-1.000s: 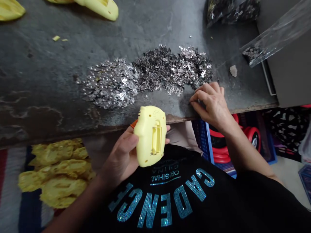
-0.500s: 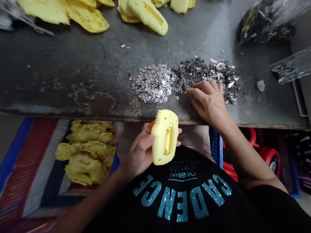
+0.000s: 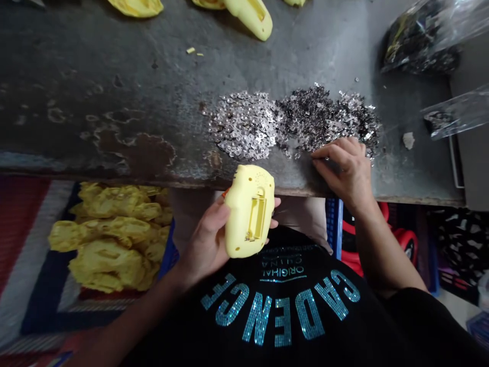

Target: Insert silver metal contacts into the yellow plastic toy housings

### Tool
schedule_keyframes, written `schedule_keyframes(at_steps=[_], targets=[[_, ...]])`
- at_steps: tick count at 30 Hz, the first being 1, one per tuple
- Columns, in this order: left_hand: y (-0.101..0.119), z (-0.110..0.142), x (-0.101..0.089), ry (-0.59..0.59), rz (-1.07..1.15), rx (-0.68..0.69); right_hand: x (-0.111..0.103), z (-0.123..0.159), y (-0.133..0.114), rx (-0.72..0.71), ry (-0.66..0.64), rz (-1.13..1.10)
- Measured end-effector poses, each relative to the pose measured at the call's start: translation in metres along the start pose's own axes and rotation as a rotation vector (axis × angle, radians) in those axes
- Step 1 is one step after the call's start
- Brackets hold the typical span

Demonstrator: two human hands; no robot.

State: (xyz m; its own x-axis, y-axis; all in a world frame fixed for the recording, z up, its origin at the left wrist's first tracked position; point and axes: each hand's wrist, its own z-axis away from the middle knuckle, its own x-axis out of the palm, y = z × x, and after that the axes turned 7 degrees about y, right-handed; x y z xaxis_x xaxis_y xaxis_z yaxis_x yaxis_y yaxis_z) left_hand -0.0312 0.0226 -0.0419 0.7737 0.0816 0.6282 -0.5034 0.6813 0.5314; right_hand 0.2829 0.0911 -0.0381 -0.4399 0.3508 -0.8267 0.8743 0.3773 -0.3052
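My left hand (image 3: 208,237) is closed around a yellow plastic toy casing (image 3: 239,219), held tilted just below the table edge. The casing's open battery compartment faces up, with a bit of metal showing at its lower end. An orange bit peeks out by my left fingers. At the near side of the piles, my right hand (image 3: 351,171) pinches thumb to fingertip; whatever is between them is too small to make out. In front of it lie a heap of silver metal contacts (image 3: 244,125), a darker heap of small metal parts (image 3: 305,114) and a shiny heap (image 3: 355,120).
More yellow casings (image 3: 252,18) lie along the far side of the metal table (image 3: 160,97). Plastic bags of dark parts (image 3: 420,48) sit at the right. Below left is a pile of yellow casings (image 3: 110,250); a blue crate (image 3: 334,227) stands below right.
My right hand has shifted slightly right and nearer the table edge, its thumb and fingers drawn together. The casing stays in my left hand, a little further left. The camera view has shifted.
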Motion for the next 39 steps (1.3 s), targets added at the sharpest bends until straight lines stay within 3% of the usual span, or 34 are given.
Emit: schedule_keyframes(at_steps=[8,12,16,18,22,27,32,39], targets=[[-0.002,0.000,0.008,0.014,-0.008,0.003,0.024,-0.020,-0.010,-0.063,-0.087,0.027],[-0.001,-0.001,0.022,-0.027,0.014,0.045,0.001,-0.018,-0.024,-0.064,-0.092,-0.142],[-0.003,-0.005,0.034,-0.107,0.051,-0.026,-0.034,-0.011,-0.045,-0.155,-0.107,-0.465],[-0.004,-0.004,0.038,-0.137,0.053,-0.046,-0.046,-0.008,-0.053,-0.200,-0.146,-0.520],[-0.006,0.000,0.046,-0.188,0.019,-0.054,-0.059,-0.005,-0.062,-0.212,-0.274,-0.413],[-0.009,0.008,0.051,-0.246,-0.002,-0.037,-0.068,-0.002,-0.067,-0.273,-0.338,-0.326],[-0.013,0.016,0.050,-0.188,-0.014,-0.047,-0.073,0.001,-0.072,-0.347,-0.335,-0.269],[-0.021,0.016,0.052,-0.192,0.057,-0.004,-0.075,0.006,-0.080,-0.411,-0.272,-0.230]])
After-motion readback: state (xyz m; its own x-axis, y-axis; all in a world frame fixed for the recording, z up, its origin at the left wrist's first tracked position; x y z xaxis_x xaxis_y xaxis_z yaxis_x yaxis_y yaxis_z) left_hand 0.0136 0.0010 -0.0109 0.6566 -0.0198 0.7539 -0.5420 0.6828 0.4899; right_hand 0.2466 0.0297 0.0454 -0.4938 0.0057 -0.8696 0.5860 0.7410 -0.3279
